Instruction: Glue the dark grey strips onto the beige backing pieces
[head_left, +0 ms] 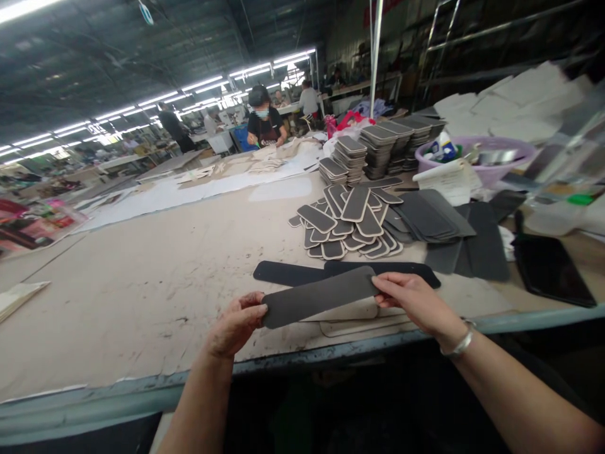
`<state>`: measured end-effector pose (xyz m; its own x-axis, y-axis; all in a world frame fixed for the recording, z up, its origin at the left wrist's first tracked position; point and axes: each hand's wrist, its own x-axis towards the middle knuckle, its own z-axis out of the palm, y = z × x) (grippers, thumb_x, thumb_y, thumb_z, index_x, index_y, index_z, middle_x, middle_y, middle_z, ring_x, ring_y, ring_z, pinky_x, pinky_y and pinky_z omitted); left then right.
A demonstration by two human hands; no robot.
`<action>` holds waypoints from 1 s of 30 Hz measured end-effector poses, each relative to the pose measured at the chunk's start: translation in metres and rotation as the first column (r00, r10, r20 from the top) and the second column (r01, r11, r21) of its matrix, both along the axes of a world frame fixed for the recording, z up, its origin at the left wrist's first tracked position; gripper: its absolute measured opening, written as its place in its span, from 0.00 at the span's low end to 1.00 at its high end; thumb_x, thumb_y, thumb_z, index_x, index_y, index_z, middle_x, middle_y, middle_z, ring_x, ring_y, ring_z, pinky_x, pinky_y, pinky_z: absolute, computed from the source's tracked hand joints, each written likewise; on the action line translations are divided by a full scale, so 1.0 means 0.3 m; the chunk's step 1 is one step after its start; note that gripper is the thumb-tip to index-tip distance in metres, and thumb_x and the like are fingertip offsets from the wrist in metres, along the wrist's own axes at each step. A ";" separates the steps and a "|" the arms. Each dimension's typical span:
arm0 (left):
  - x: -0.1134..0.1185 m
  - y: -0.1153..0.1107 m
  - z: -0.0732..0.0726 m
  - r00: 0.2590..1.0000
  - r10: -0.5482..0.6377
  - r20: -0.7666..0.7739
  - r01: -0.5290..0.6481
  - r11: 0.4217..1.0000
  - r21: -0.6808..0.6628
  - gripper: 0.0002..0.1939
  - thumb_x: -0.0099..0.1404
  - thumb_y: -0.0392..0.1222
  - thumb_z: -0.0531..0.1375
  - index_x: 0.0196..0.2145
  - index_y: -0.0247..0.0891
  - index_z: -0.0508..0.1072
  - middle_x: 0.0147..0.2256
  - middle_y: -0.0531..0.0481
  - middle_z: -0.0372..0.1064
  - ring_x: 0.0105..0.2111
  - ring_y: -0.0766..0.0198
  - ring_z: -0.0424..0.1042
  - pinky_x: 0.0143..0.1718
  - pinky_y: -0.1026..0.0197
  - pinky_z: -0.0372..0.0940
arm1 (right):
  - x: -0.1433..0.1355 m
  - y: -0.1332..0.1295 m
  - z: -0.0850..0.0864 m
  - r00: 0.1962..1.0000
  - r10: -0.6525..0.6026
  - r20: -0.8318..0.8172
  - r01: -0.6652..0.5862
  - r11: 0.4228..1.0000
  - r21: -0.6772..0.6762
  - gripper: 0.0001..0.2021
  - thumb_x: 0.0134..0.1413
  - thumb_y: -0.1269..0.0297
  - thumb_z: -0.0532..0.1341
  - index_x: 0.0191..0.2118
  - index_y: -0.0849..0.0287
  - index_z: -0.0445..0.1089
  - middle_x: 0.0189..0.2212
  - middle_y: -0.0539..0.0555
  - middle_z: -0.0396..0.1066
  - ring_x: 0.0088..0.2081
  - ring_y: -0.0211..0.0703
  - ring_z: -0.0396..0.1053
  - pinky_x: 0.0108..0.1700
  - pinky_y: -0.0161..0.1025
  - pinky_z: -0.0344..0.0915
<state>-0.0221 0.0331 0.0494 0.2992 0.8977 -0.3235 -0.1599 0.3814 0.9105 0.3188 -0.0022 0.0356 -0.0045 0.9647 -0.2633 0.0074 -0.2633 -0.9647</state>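
Note:
A long dark grey strip [319, 297] with rounded corners is stretched between my two hands above the table's near edge. My left hand [239, 323] pinches its left end between thumb and fingers. At the other end, my right hand [409, 296] grips the upper right corner. Behind the strip lie two dark strips, a left one [288, 272] and a right one [416, 272], flat on the table. Pale pieces [359, 310] lie partly hidden under the held strip. Farther back is a loose heap of small grey pieces with light edges [347, 221].
Stacks of grey pieces [378, 148] stand behind the heap. Larger dark sheets [435, 214] lie to its right, near a purple basin [510, 157] and a black tablet-like object [553, 265]. Across the table, a masked person [267, 123] works over pale pieces.

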 end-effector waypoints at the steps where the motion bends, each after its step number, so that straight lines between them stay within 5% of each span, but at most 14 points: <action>1: 0.001 0.010 -0.008 1.000 0.010 -0.013 -0.009 1.000 0.005 0.12 0.47 0.38 0.66 0.29 0.34 0.69 0.22 0.55 0.64 0.20 0.74 0.62 0.23 0.70 0.57 | 0.002 0.002 -0.002 0.992 0.028 0.125 -0.030 0.999 0.012 0.15 0.47 0.50 0.60 0.27 0.60 0.68 0.20 0.48 0.65 0.25 0.34 0.64 0.29 0.31 0.61; 4: -0.002 0.044 -0.041 0.994 0.044 -0.099 -0.042 0.999 0.020 0.12 0.47 0.39 0.66 0.26 0.34 0.67 0.19 0.58 0.59 0.18 0.77 0.57 0.19 0.72 0.50 | 0.012 0.004 -0.013 0.854 0.140 0.501 -0.164 0.986 0.004 0.17 0.50 0.50 0.56 0.22 0.58 0.67 0.16 0.46 0.63 0.21 0.34 0.61 0.27 0.32 0.56; 7: -0.008 0.075 -0.089 0.971 0.006 -0.238 -0.006 1.000 0.004 0.14 0.48 0.43 0.66 0.25 0.34 0.64 0.17 0.59 0.55 0.16 0.77 0.52 0.17 0.72 0.44 | 0.019 -0.001 -0.031 0.687 0.212 0.695 -0.243 0.968 -0.055 0.19 0.51 0.50 0.53 0.20 0.57 0.67 0.14 0.46 0.62 0.21 0.35 0.61 0.25 0.33 0.52; 14: 0.013 0.118 -0.182 0.825 -0.038 -0.564 0.079 0.996 0.049 0.15 0.47 0.47 0.64 0.22 0.34 0.65 0.18 0.57 0.57 0.18 0.74 0.54 0.19 0.69 0.47 | 0.008 0.018 -0.081 0.533 0.267 0.803 -0.278 0.951 -0.132 0.19 0.50 0.50 0.52 0.20 0.57 0.68 0.18 0.48 0.66 0.24 0.38 0.63 0.26 0.33 0.50; 22: 0.046 0.137 -0.195 0.621 -0.010 -0.783 0.114 0.990 0.078 0.08 0.49 0.43 0.60 0.23 0.35 0.67 0.17 0.56 0.60 0.17 0.72 0.55 0.19 0.68 0.48 | -0.002 0.045 -0.092 0.426 0.304 0.852 -0.268 0.942 -0.203 0.20 0.50 0.49 0.52 0.18 0.57 0.67 0.18 0.50 0.67 0.24 0.39 0.63 0.26 0.34 0.49; 30: 0.069 0.122 -0.194 0.380 0.047 -0.924 0.201 0.971 0.133 0.06 0.54 0.40 0.57 0.23 0.37 0.65 0.19 0.55 0.62 0.21 0.68 0.60 0.22 0.66 0.50 | -0.006 0.052 -0.096 0.417 0.331 0.846 -0.253 0.937 -0.242 0.21 0.50 0.48 0.51 0.17 0.57 0.66 0.18 0.50 0.66 0.23 0.39 0.63 0.26 0.35 0.49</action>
